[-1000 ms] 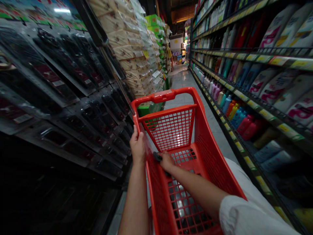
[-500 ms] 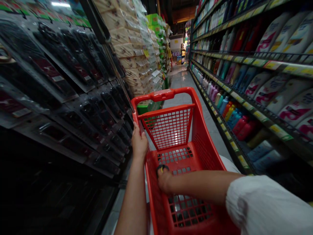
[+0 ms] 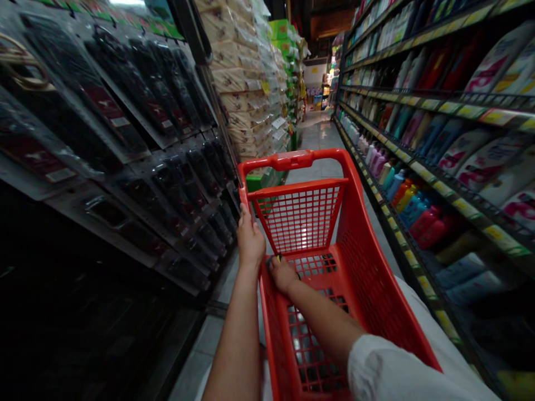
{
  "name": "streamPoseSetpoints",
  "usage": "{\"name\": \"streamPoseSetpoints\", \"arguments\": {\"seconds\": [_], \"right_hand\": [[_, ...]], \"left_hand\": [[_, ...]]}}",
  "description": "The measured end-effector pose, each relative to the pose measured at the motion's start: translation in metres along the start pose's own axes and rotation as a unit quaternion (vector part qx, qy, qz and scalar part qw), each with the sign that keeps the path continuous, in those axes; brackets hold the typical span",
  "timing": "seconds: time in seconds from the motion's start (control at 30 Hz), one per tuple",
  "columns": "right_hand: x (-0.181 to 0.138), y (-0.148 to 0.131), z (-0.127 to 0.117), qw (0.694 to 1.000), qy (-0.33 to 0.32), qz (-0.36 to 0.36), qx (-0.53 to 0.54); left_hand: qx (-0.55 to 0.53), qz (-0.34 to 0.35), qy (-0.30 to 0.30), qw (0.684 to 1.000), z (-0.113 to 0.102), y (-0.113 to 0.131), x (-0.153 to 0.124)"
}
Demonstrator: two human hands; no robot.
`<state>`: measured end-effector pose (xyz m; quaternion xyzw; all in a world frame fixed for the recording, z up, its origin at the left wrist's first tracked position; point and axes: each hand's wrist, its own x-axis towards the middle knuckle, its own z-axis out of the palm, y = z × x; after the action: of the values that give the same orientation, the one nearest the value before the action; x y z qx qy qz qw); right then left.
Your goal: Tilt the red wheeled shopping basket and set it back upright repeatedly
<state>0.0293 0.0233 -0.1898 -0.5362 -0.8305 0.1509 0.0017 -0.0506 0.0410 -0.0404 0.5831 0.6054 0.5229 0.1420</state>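
Observation:
A red plastic shopping basket with grid walls stands before me. My left hand is closed round its left rim, near the far corner. Inside, my right hand reaches down to the floor by the left wall. Its fingers are closed on a small black thing with a yellow mark, mostly hidden by the hand, so its kind is unclear. The basket's red carry handle lies across the far end. A thin metal rod with a black end rises beside the far left corner.
Packaged black belts hang on a rack close on the left. Stacked beige packs and green boxes stand beyond. Shelves of bottles line the right side. A tiled aisle runs ahead between them.
My right hand has moved forward along the basket floor with the small black thing. The left hand keeps its hold on the rim. The whole view has shifted slightly.

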Motion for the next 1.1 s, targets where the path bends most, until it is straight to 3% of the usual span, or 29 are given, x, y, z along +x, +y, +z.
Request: {"name": "streamPoseSetpoints", "arguments": {"seconds": [0.07, 0.17, 0.23, 0.33, 0.4, 0.5, 0.63, 0.77, 0.87, 0.93, 1.0, 1.07, 1.1], "right_hand": [[-0.003, 0.009, 0.001, 1.0, 0.001, -0.013, -0.008], [-0.022, 0.047, -0.002, 0.999, -0.007, -0.029, -0.034], [-0.038, 0.081, -0.009, 0.998, -0.006, 0.025, -0.049], [-0.055, 0.123, -0.018, 0.98, 0.013, 0.189, -0.061], [-0.058, 0.134, -0.021, 0.966, 0.021, 0.249, -0.063], [-0.051, 0.126, -0.021, 0.964, 0.023, 0.259, -0.055], [-0.043, 0.081, -0.012, 0.985, 0.017, 0.166, -0.029], [-0.052, 0.036, 0.003, 0.999, 0.011, -0.048, -0.016], [-0.066, 0.043, 0.005, 0.979, -0.011, -0.199, -0.038], [-0.074, 0.069, -0.003, 0.977, -0.028, -0.206, -0.054], [-0.077, 0.099, -0.012, 0.997, -0.006, -0.034, -0.068], [-0.074, 0.116, -0.019, 0.987, 0.018, 0.147, -0.065], [-0.071, 0.117, -0.02, 0.979, 0.021, 0.193, -0.061]], "left_hand": [[-0.002, 0.003, 0.004, 1.0, 0.001, -0.001, 0.0], [-0.014, 0.006, 0.006, 1.0, 0.002, -0.002, -0.001], [-0.022, 0.001, 0.007, 1.0, 0.002, -0.001, -0.001], [-0.033, -0.008, 0.007, 0.999, 0.002, -0.001, -0.001], [-0.039, -0.009, 0.005, 0.999, 0.002, 0.0, 0.0], [-0.036, -0.009, 0.005, 0.999, 0.003, 0.0, 0.001], [-0.019, -0.007, 0.007, 1.0, 0.002, 0.001, 0.002], [-0.002, -0.005, 0.001, 1.0, 0.0, 0.002, 0.003], [-0.009, 0.005, -0.001, 1.0, -0.002, 0.001, 0.003], [-0.016, 0.011, 0.001, 1.0, -0.003, -0.001, 0.002], [-0.018, 0.012, 0.003, 1.0, -0.002, -0.003, 0.002], [-0.017, 0.011, 0.004, 1.0, 0.0, -0.003, 0.002], [-0.018, 0.012, 0.006, 1.0, 0.0, -0.004, 0.003]]}}
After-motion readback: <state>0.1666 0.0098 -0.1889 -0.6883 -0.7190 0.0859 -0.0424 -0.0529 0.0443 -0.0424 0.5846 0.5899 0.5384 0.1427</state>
